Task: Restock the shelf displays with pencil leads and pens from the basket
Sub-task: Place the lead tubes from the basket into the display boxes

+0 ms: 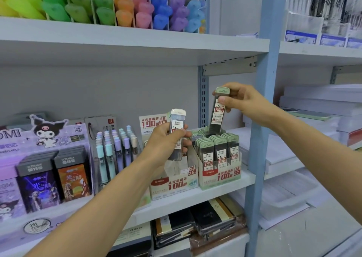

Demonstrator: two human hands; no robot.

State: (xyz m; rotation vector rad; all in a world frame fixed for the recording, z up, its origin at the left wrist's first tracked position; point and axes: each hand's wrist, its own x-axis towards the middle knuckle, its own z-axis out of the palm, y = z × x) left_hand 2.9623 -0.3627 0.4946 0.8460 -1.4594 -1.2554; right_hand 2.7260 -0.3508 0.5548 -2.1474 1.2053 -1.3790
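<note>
Two lead cases are in the hands, one each. The left hand [168,139] curls round the lower half of a white-capped 0.5 lead case [177,122], held upright just above the 0.5 display box [174,182]. At 2 o'clock from it, the right hand [242,98] pinches the top of a green-capped 0.7 lead case [217,115] between thumb and fingers. This case stands nearly upright, with its lower end down among the back rows of the 0.7 display box [221,176]. That box is packed with green-capped cases and stands just beside the 0.5 display box, at its 3 o'clock. Both boxes sit near the front edge of the middle shelf [215,195]. At 9 o'clock of the 0.5 display box stands a clear rack of pastel-capped tubes [117,149], and further toward 9 o'clock a purple cartoon display [45,139]. At 12 o'clock, the upper shelf [137,39] carries coloured holders [121,8] in rows from yellow through green, orange and pink to blue.
</note>
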